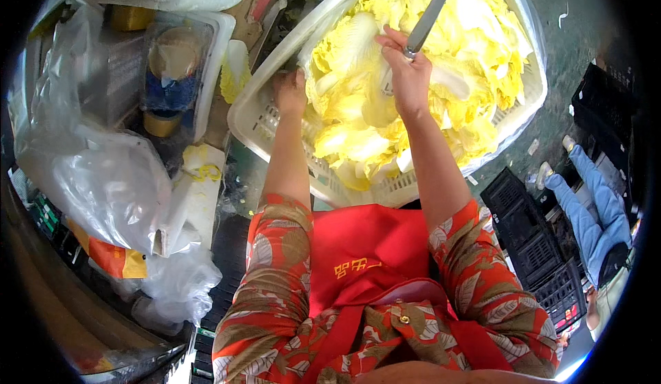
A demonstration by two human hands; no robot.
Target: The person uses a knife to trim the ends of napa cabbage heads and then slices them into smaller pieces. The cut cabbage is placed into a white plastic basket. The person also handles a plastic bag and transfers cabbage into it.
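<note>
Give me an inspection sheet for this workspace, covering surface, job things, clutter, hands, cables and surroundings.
Surface: mostly hidden; a white slab with yellow scraps lies left of the basket.
Job's things: a white slotted basket, heaped with cut yellow cabbage; a knife, blade up and away.
Clutter: clear plastic bags at left; a white tray holding a jar.
Hands: left hand grips the basket's near rim; right hand holds the knife over the cabbage.
Cables: nothing seen.
Surroundings: green floor; black crates at right; another person's blue-clad legs by them.
</note>
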